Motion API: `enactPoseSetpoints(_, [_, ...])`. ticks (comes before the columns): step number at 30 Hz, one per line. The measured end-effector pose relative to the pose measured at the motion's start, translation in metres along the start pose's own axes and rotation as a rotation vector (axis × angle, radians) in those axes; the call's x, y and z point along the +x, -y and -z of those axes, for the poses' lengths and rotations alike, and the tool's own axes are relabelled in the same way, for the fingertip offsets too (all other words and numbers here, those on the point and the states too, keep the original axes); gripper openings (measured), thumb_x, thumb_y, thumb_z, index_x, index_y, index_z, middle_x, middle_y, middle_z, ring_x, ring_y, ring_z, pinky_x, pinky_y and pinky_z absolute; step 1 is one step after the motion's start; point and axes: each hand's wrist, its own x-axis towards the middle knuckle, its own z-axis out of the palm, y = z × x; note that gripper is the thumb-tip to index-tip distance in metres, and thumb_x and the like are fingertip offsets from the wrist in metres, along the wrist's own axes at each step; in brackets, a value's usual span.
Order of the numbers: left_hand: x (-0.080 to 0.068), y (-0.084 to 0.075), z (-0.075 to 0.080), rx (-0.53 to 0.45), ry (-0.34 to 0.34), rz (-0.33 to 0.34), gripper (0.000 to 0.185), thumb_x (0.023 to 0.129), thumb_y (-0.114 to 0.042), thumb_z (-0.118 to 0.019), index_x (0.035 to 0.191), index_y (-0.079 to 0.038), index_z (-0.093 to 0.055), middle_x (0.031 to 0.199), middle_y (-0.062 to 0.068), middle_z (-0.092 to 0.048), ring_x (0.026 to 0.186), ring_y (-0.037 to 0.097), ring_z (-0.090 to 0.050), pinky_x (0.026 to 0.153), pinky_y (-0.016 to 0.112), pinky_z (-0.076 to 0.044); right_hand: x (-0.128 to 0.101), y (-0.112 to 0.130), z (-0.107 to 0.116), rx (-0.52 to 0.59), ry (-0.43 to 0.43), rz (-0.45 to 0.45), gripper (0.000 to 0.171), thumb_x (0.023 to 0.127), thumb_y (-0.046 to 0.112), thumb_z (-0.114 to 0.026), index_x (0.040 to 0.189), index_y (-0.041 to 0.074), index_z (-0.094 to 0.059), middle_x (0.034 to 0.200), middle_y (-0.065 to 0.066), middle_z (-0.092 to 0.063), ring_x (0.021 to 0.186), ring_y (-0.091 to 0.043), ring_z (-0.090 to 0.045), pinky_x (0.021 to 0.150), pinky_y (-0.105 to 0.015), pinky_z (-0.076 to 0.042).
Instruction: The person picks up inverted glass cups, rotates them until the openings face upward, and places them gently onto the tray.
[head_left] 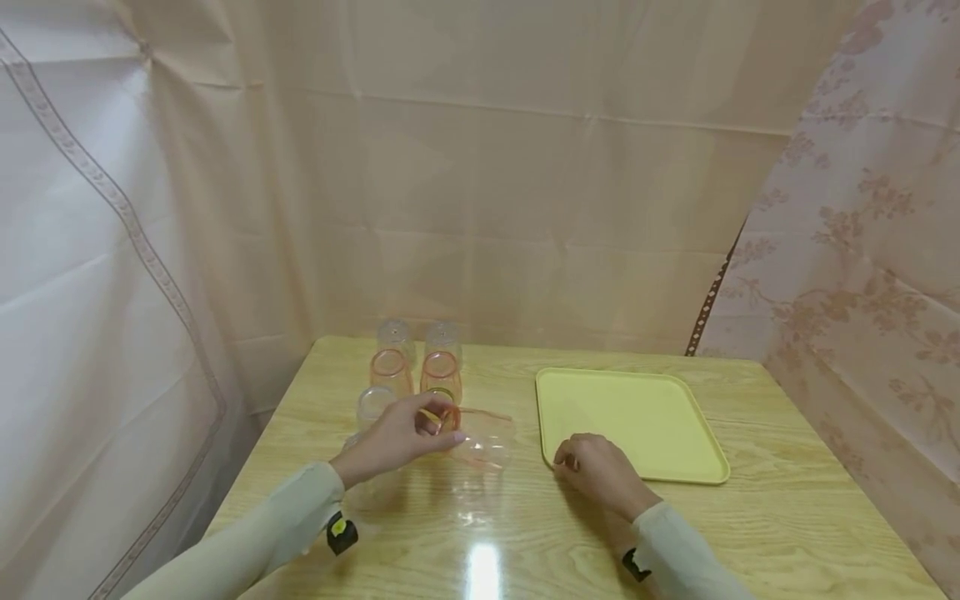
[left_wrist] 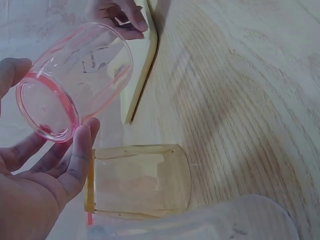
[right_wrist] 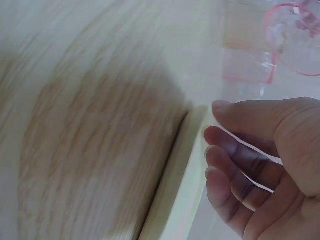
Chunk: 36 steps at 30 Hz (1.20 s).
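My left hand (head_left: pixel 397 440) grips a pink-tinted clear drinking glass (head_left: pixel 483 446) by its base end, thumb on one side and fingers on the other. The glass lies sideways in the air, its mouth toward the tray. In the left wrist view, an upside-down amber glass (left_wrist: pixel 142 180) stands beneath the hand. My right hand (head_left: pixel 600 473) is at the near left corner of a yellow tray (head_left: pixel 630 421), fingers loosely bent. The right wrist view shows the fingertips (right_wrist: pixel 216 182) right at the tray's rim, with nothing held.
Upside-down glasses stand in two columns on the left of the wooden table (head_left: pixel 787 500): clear ones (head_left: pixel 393 335) at the back, pink ones (head_left: pixel 390 371) before them, another clear glass (head_left: pixel 375 404) nearer. My left forearm partly covers the nearest ones. A beige curtain (head_left: pixel 525 208) hangs behind.
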Motion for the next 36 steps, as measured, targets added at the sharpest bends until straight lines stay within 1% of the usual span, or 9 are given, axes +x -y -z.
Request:
enactPoseSetpoints(3, [0.001,0.0,-0.001,-0.031,-0.003,0.006,0.054,0.085,-0.048,-0.083,0.126,-0.018,-0.064,0.11,-0.001,-0.067,0.093,0.02,-0.064,0.074,0.034,-0.057,0.002,0.001,0.004,0.101,-0.004,-0.019,0.006,0.087,0.009,-0.081,0.091,0.012,-0.078,0.08,0.01,-0.065,0.069,-0.003,-0.055,0.061,-0.023,-0.048])
enactPoseSetpoints(7, [0.003,-0.001,-0.001,-0.06,-0.008,0.018,0.053,0.085,-0.048,-0.083,0.125,-0.018,-0.063,0.109,0.001,-0.066,0.095,0.021,-0.064,0.075,0.034,-0.057,0.003,0.005,0.012,0.281,0.002,-0.003,0.005,0.092,0.012,-0.077,0.097,0.011,-0.077,0.087,0.01,-0.07,0.073,-0.005,-0.058,0.063,-0.025,-0.049])
enactPoseSetpoints(11, [0.004,-0.003,-0.003,-0.095,-0.008,0.011,0.054,0.084,-0.045,-0.084,0.124,-0.015,-0.063,0.109,0.003,-0.065,0.095,0.021,-0.065,0.076,0.034,-0.057,0.005,0.014,0.021,0.5,0.058,-0.08,0.017,0.096,0.026,-0.075,0.105,0.012,-0.077,0.095,0.007,-0.072,0.08,-0.017,-0.063,0.063,-0.037,-0.058])
enactPoseSetpoints(14, [0.003,-0.004,-0.007,-0.138,-0.003,0.0,0.054,0.084,-0.039,-0.086,0.124,-0.011,-0.062,0.109,0.006,-0.065,0.093,0.021,-0.066,0.075,0.032,-0.058,0.005,0.021,0.027,0.642,0.099,-0.156,0.026,0.096,0.036,-0.074,0.112,0.016,-0.076,0.102,0.002,-0.072,0.085,-0.031,-0.065,0.064,-0.048,-0.059])
enactPoseSetpoints(16, [0.003,-0.003,-0.009,-0.166,0.004,-0.002,0.053,0.084,-0.035,-0.087,0.123,-0.009,-0.061,0.111,0.008,-0.064,0.092,0.022,-0.067,0.075,0.031,-0.058,0.005,0.025,0.03,0.713,0.117,-0.177,0.028,0.096,0.039,-0.073,0.114,0.018,-0.076,0.108,-0.001,-0.072,0.09,-0.037,-0.064,0.067,-0.05,-0.059])
enactPoseSetpoints(20, [0.002,-0.002,-0.012,-0.195,0.025,-0.005,0.052,0.084,-0.033,-0.087,0.122,-0.009,-0.059,0.117,0.009,-0.061,0.092,0.023,-0.068,0.077,0.032,-0.058,0.006,0.03,0.034,0.813,0.135,-0.184,0.031,0.097,0.037,-0.072,0.118,0.015,-0.075,0.115,-0.011,-0.071,0.093,-0.04,-0.063,0.068,-0.046,-0.058])
enactPoseSetpoints(25, [0.001,0.0,-0.016,-0.184,0.042,-0.016,0.053,0.083,-0.037,-0.087,0.12,-0.012,-0.058,0.119,0.008,-0.059,0.092,0.023,-0.069,0.077,0.034,-0.058,0.007,0.035,0.036,0.877,0.133,-0.194,0.03,0.096,0.035,-0.073,0.115,0.013,-0.075,0.113,-0.017,-0.071,0.085,-0.031,-0.062,0.067,-0.039,-0.056])
enactPoseSetpoints(30, [0.001,-0.001,-0.018,-0.19,0.062,-0.016,0.053,0.085,-0.036,-0.086,0.122,-0.012,-0.057,0.12,0.009,-0.058,0.094,0.023,-0.069,0.08,0.035,-0.058,0.008,0.037,0.034,0.909,0.127,-0.218,0.029,0.096,0.034,-0.074,0.113,0.011,-0.076,0.104,-0.014,-0.071,0.076,-0.02,-0.057,0.065,-0.034,-0.053])
enactPoseSetpoints(36, [0.001,-0.003,-0.018,-0.205,0.105,-0.03,0.057,0.085,-0.039,-0.086,0.124,-0.011,-0.056,0.11,0.012,-0.066,0.093,0.024,-0.071,0.082,0.036,-0.058,0.008,0.037,0.031,1.004,0.114,-0.217,0.029,0.098,0.032,-0.072,0.111,0.006,-0.075,0.091,-0.009,-0.067,0.069,-0.015,-0.052,0.062,-0.026,-0.047])
